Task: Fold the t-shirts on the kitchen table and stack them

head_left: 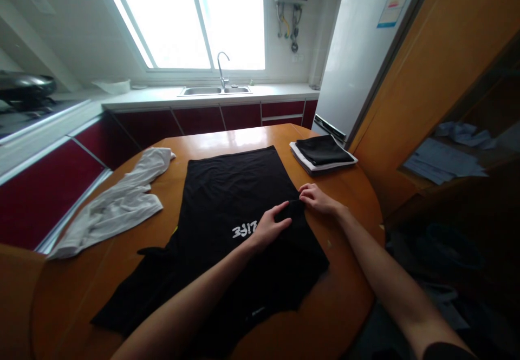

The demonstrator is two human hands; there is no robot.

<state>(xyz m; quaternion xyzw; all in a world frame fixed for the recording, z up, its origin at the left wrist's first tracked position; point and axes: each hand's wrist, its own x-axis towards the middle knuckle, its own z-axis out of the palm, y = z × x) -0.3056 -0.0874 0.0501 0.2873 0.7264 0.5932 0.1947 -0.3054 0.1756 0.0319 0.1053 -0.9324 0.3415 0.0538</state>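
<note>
A black shirt (231, 187) with white lettering lies spread on the orange-brown wooden table (345, 306), its hem toward the window. My left hand (270, 224) rests on the shirt beside the lettering, thumb and fingers apart. At the shirt's right edge, my right hand (317, 198) has its fingertips closed on the black cloth. Both hands are near each other at a folded-over part on the right side. One sleeve stretches out toward the lower left.
A crumpled white garment (117, 208) lies on the table's left side. Folded black and white clothes (323, 154) are stacked at the back right. Beyond stand a counter with a sink (203, 91), a pan (26, 86) and a fridge (361, 46).
</note>
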